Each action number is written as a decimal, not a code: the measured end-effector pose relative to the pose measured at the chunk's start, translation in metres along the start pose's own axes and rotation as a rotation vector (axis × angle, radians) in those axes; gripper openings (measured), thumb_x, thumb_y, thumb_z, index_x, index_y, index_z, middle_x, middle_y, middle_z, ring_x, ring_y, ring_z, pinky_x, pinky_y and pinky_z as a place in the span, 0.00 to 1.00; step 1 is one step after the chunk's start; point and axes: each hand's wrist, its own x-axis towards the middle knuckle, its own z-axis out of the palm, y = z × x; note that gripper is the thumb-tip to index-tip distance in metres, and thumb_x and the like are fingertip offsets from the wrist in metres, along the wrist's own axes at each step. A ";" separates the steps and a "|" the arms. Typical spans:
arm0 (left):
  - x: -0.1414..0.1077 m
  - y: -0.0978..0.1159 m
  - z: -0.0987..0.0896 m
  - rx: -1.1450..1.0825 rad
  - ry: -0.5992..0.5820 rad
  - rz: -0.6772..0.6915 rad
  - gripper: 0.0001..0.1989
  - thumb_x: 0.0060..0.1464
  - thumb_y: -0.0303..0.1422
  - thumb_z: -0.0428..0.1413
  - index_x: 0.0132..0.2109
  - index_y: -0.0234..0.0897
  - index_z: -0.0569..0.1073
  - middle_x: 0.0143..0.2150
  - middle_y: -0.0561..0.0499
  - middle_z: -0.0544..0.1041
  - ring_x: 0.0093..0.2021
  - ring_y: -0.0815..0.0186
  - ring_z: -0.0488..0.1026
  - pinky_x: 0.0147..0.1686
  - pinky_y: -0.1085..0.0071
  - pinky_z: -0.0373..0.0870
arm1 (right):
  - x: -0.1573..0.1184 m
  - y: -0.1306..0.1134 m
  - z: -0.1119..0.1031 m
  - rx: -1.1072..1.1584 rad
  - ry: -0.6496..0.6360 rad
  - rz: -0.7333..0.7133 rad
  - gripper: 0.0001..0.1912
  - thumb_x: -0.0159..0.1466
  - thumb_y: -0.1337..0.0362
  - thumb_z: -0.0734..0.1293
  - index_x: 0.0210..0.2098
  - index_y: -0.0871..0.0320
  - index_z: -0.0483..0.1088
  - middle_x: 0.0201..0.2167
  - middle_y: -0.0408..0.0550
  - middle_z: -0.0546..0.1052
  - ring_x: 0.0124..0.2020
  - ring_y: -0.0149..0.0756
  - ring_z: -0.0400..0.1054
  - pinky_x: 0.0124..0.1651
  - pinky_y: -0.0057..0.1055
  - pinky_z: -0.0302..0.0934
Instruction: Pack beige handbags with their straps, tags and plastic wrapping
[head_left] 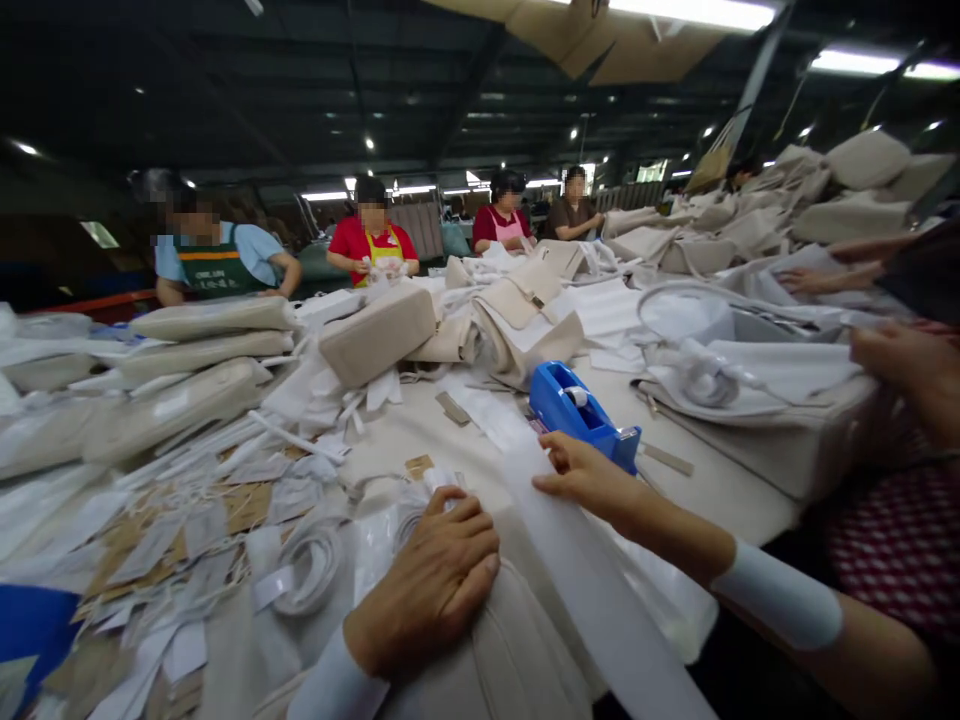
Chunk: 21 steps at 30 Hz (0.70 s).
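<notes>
The long white sheet (570, 570) is pinched between the thumb and fingers of the right hand (581, 475); the beige bag (517, 640) is covered by the left hand (427, 585), whether gripped cannot be told. The blue tape dispenser (581, 410) is set on the desk (405, 430) at twelve o'clock from the right hand, the coiled strap (307, 570) at nine from the left.

Looks like a factory workshop (a bag-making one, apparently), with beige bags (525, 300) heaped along a long worktable (720, 500), aproned workers (373, 240) standing around it, and strip lights (690, 12) under a dark, high roof (285, 90).
</notes>
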 end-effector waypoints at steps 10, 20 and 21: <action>0.007 0.004 -0.002 -0.123 -0.048 -0.110 0.09 0.62 0.28 0.42 0.35 0.39 0.64 0.36 0.52 0.69 0.43 0.62 0.64 0.58 0.55 0.49 | 0.004 0.017 0.039 -0.141 -0.119 0.032 0.05 0.54 0.67 0.68 0.31 0.58 0.68 0.20 0.37 0.66 0.23 0.27 0.57 0.27 0.26 0.42; 0.007 0.005 0.001 -0.091 -0.007 -0.113 0.07 0.59 0.27 0.43 0.33 0.39 0.63 0.36 0.52 0.69 0.42 0.62 0.64 0.58 0.56 0.50 | 0.007 0.012 0.063 -0.136 -0.042 0.015 0.06 0.52 0.70 0.66 0.29 0.57 0.63 0.18 0.36 0.64 0.23 0.27 0.55 0.28 0.26 0.42; 0.006 0.005 0.001 -0.085 -0.004 -0.110 0.07 0.59 0.27 0.43 0.33 0.39 0.63 0.35 0.52 0.68 0.41 0.62 0.64 0.58 0.55 0.50 | 0.007 0.016 0.066 -0.115 -0.039 0.030 0.06 0.52 0.70 0.66 0.28 0.57 0.63 0.18 0.35 0.63 0.23 0.27 0.55 0.28 0.26 0.42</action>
